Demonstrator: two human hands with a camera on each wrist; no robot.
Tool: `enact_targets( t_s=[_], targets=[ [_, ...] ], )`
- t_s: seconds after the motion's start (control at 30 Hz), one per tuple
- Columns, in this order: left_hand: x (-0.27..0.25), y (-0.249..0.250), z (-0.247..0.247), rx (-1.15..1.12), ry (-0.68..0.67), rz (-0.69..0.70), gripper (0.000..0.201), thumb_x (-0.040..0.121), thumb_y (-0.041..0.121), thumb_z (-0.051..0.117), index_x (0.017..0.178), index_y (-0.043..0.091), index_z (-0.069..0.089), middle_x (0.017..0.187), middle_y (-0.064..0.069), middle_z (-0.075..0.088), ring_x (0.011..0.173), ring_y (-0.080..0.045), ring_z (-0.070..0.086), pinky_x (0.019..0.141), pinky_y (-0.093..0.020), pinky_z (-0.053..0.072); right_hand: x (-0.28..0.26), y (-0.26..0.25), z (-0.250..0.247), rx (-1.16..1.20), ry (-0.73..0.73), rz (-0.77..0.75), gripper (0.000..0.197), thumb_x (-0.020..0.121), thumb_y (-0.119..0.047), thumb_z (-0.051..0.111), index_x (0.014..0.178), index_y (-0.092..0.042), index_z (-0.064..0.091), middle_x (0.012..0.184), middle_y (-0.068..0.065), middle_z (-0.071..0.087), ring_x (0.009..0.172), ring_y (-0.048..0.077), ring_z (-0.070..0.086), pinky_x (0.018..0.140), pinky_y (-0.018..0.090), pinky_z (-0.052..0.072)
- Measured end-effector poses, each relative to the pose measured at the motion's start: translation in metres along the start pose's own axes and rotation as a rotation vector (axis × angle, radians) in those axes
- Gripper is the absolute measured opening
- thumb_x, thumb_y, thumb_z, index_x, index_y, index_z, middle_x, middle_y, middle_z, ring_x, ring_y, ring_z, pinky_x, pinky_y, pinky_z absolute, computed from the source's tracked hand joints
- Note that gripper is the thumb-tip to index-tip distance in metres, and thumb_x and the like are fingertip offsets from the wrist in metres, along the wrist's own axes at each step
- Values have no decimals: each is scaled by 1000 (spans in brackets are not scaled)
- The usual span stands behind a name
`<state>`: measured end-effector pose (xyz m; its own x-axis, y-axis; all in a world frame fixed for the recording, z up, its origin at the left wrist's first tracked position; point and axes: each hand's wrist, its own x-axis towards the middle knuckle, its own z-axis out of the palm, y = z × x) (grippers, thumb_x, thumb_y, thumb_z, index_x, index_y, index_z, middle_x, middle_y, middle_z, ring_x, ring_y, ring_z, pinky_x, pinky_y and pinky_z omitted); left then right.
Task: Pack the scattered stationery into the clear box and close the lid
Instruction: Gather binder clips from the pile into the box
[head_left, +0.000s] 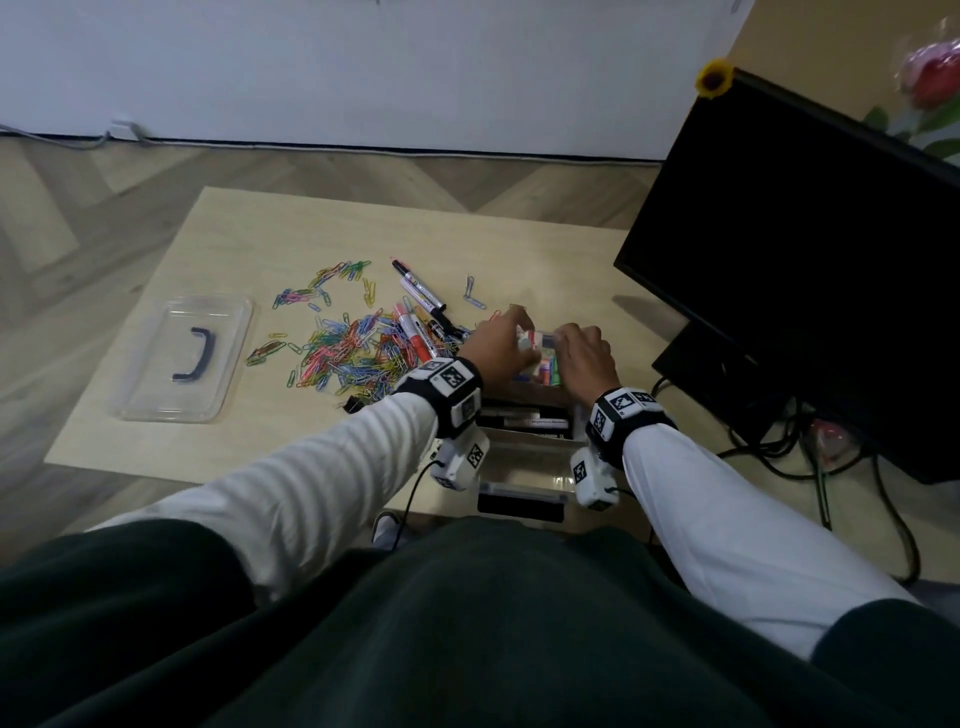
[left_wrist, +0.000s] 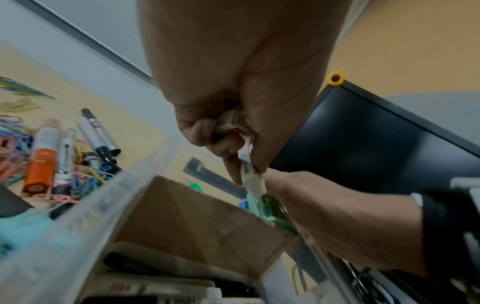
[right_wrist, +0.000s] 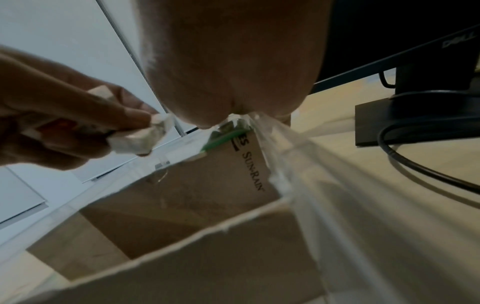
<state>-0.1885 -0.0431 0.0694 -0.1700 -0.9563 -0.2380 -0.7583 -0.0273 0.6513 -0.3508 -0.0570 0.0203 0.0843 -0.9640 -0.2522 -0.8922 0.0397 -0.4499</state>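
Note:
The clear box (head_left: 524, 467) stands at the table's front edge, with cardboard dividers (left_wrist: 197, 222) and dark items inside. Over its far end my left hand (head_left: 498, 348) grips a small white and red packet (head_left: 529, 340), which shows in the left wrist view (left_wrist: 228, 123) and the right wrist view (right_wrist: 137, 139). My right hand (head_left: 584, 356) curls over the box's far right rim (right_wrist: 311, 164); its fingertips are hidden. Coloured items (head_left: 548, 371) stand in the box between the hands. Loose paper clips (head_left: 348, 348) and markers (head_left: 421, 296) lie on the table to the left.
The clear lid (head_left: 182, 358) with a dark handle lies flat at the table's left. A black monitor (head_left: 805, 260) on its stand fills the right side, with cables (head_left: 779, 447) below it. A black binder clip (head_left: 356, 402) sits near my left wrist.

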Motion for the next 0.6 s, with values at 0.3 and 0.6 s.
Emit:
enact_targets(
  t_s=[0.3,0.6],
  targets=[
    [18,7,33,321,14,-90,34,85,23,61,110,6,45,97,-17,67,91,-34,64,76,-35,48,5,3,2,3,-59,15,33,106,-29,28,129,-12,45,129,20,41,118,41,42,102,49,36],
    [16,12,36,347,-33,-99,28,87,26,62,107,6,58,100,-12,68,94,-28,64,68,-27,36,5,2,2,26,-52,20,37,107,-35,25,131,-14,45,132,18,40,119,41,41,102,47,35]
  ],
)
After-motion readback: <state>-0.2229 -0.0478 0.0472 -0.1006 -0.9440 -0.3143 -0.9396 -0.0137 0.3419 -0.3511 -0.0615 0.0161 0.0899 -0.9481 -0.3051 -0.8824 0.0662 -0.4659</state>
